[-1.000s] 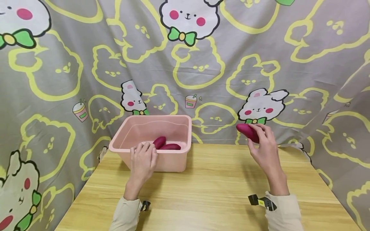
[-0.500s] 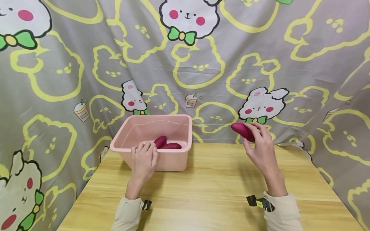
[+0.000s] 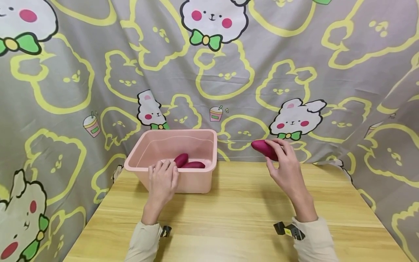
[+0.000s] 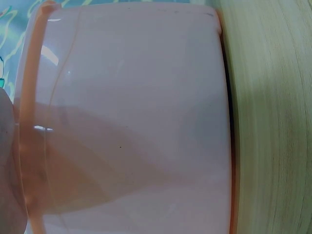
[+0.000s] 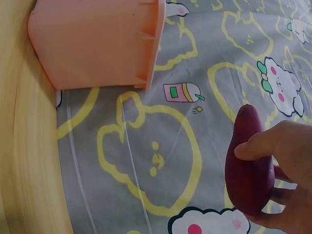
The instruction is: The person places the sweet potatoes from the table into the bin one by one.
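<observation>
My left hand (image 3: 162, 182) grips the near rim of a pink plastic bin (image 3: 196, 182), fingers curled over the edge. In the left wrist view the bin's side wall (image 4: 136, 97) fills most of the picture. Two purple sweet potatoes lie inside, one tilted (image 3: 181, 160) beside a flatter one (image 3: 194, 165); the rim hides part of them. My right hand (image 3: 288, 169) holds another purple sweet potato (image 3: 263, 147) in the air, right of the bin. Thumb and fingers pinch it from opposite sides in the right wrist view, its narrow end (image 5: 247, 114) sticking out.
A wooden table (image 3: 235, 218) carries the bin near its back left edge. Behind and at both sides hangs a grey curtain (image 3: 226, 127) printed with cartoon animals. Dark devices are strapped at both wrists, the right one (image 3: 289, 231) beside a pale sleeve.
My right hand has moved left with the sweet potato, closer to the bin. My left hand and the bin keep their place.
</observation>
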Action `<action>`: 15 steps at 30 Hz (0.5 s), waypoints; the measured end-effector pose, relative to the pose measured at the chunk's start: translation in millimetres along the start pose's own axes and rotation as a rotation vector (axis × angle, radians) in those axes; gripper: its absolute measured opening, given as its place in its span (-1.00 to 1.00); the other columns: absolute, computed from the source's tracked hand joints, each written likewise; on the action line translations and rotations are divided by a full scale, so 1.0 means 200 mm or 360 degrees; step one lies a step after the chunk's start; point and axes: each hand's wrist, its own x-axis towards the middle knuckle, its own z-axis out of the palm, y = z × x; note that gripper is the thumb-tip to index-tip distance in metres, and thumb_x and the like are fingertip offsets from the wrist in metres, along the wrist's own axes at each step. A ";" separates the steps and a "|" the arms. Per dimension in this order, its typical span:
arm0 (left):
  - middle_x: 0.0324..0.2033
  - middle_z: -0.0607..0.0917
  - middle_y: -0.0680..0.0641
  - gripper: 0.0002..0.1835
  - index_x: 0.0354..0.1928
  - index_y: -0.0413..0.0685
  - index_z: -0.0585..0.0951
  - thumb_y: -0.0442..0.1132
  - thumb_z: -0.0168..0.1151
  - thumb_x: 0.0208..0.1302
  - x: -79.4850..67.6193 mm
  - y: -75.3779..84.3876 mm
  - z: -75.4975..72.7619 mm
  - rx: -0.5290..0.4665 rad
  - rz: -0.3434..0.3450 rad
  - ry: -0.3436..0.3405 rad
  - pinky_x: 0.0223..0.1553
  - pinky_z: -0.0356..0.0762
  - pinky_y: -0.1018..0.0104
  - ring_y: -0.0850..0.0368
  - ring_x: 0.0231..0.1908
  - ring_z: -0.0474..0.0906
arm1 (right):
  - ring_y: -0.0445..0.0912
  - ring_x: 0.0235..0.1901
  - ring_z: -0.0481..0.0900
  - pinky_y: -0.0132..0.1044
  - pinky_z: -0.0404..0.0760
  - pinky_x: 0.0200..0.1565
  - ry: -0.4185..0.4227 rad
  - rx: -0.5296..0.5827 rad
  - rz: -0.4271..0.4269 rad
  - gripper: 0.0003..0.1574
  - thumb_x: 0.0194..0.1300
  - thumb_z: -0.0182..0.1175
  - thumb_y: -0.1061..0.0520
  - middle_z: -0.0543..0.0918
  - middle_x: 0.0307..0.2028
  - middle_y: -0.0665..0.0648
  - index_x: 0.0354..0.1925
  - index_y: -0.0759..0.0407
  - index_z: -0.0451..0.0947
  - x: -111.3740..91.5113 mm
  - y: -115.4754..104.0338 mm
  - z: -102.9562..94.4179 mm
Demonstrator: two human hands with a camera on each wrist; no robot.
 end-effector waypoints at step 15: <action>-0.22 0.67 -0.17 -0.59 -0.25 -0.12 0.59 -0.09 -0.24 0.51 0.00 0.00 0.01 0.0025 0.0015 0.0014 -0.07 0.28 -0.17 -0.23 -0.13 0.51 | 0.18 0.22 0.45 0.19 0.60 0.05 -0.0052 0.0027 -0.0063 -0.24 0.10 0.45 0.41 0.51 0.24 0.25 0.28 0.17 0.54 0.03 -0.07 0.05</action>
